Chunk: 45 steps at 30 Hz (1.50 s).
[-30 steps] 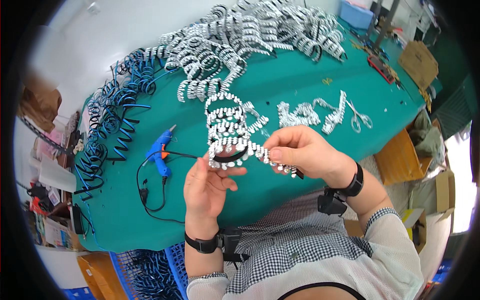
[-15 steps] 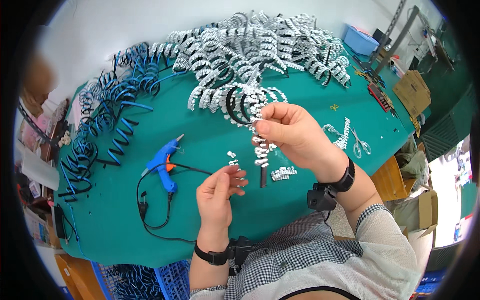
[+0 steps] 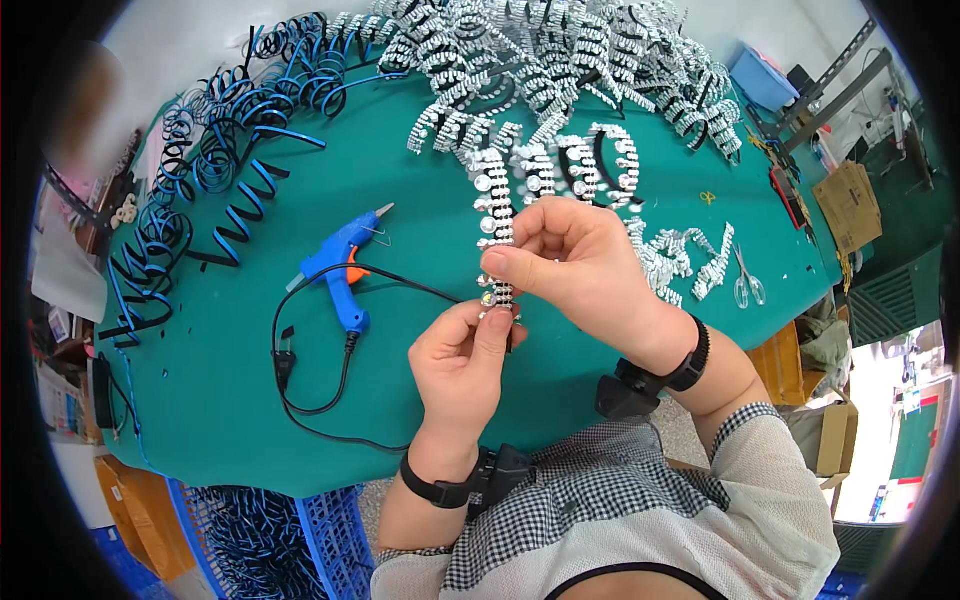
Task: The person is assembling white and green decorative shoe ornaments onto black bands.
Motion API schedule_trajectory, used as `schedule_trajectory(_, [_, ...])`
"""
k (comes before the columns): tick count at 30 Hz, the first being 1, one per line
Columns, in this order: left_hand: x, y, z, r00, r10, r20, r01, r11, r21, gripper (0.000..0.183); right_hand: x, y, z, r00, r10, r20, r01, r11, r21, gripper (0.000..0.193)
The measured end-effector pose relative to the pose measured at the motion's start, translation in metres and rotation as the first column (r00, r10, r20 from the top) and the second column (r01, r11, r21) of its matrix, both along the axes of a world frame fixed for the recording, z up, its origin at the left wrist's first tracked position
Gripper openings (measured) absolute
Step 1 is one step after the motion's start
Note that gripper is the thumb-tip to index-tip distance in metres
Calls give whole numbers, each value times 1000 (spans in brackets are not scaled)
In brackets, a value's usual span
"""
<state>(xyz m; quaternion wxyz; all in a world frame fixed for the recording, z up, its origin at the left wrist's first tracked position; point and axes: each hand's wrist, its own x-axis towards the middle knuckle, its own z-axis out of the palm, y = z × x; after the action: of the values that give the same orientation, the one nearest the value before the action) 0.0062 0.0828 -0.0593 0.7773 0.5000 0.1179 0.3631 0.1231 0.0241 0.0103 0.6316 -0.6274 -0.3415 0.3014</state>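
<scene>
A coiled black band studded with silvery rhinestones and white beads [image 3: 495, 195] stretches up from both my hands, its coils curling off to the right above them. Low down, near its end, my left hand [image 3: 455, 370] pinches the band between thumb and fingers. Just above, my right hand [image 3: 595, 275] grips the same band with thumb and fingertips. Beyond my right hand lies loose rhinestone trim [image 3: 672, 252] in a tangle. To the left of my hands rests a blue glue gun [image 3: 345, 268] with an orange trigger, its black cord curving back toward my left wrist.
A big heap of beaded coils [image 3: 560, 70] covers the far side of the green table [image 3: 230, 400]. Blue-and-black coils [image 3: 255, 165] lie along its left. Scissors [image 3: 747, 285] lie at right. A blue crate [image 3: 335, 545] of blue-and-black pieces stands below the near edge.
My left hand, apart from the band before, now pinches its lower end. The band's coils have turned, spreading toward the right. The whole view has shifted slightly.
</scene>
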Motion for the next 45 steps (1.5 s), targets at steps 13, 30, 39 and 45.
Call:
schedule_trajectory(13, [6, -2, -3, 988, 123, -92, -118, 991, 59, 41, 22, 9, 28, 878, 163, 450, -100, 982, -162, 19])
schedule_trajectory(30, [10, -1, -7, 988, 44, -151, -47, 999, -21, 28, 165, 51, 38, 470, -89, 878, 426, 894, -138, 50])
schedule_trajectory(39, [1, 2, -5, 971, 222, 84, -238, 921, 309, 38, 49, 14, -25, 560, 444, 699, -185, 890, -418, 21])
schedule_trajectory(45, [-10, -1, 5, 880, 404, 249, -455, 868, 199, 32, 10, -19, -44, 436, 562, 703, -208, 823, -529, 23])
